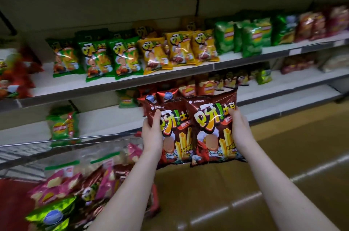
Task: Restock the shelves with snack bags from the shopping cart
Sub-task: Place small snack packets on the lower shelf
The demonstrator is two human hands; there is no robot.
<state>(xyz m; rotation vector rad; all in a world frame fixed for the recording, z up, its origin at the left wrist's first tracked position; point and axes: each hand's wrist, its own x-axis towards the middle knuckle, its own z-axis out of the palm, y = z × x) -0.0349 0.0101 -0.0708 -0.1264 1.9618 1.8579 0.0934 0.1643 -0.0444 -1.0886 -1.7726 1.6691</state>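
Store aisle: white metal shelves (pixel 79 87) at 12 o'clock hold green and yellow snack bags (pixel 124 58); glossy tan floor (pixel 245 193) at 5. Wire shopping cart (pixel 22 152) at 8, pink and green packs (pixel 56 187) inside. My left hand (pixel 153 136) and right hand (pixel 239 128), fingers curled, clamp a stack of dark red fry-snack bags (pixel 209 128) from both sides, mid-air before the lower shelf. Stack count unclear, maybe four; left shelf end blurred.

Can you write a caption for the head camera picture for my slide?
The left hand and right hand hold dark red snack bags before the shelves, shopping cart below.
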